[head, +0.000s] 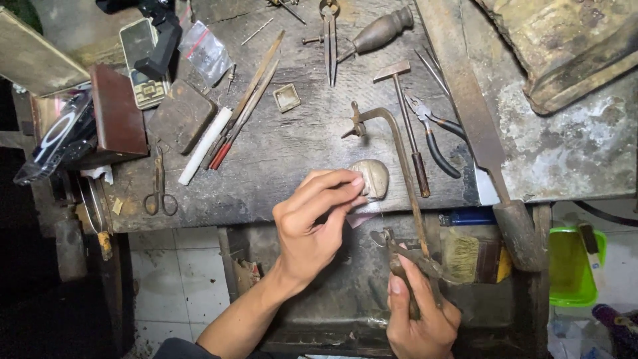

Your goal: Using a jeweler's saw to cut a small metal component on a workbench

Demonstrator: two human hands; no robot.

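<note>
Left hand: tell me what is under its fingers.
Under the left hand a small pale flat piece shows against the bench edge, beside a rounded peg. The fingers cover the rest.

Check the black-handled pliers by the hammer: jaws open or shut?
Shut: the pliers lie flat on the bench, tips meeting, handles slightly apart.

Worn wooden workbench point(279, 153) (scarred), hammer point(404, 116), pliers point(432, 133), scissors point(159, 186)

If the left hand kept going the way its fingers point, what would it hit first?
The left hand points up and right; its fingertips already sit at the rounded bench pin. Past that comes the saw frame, then the hammer handle, though depth is hard to judge.
</note>
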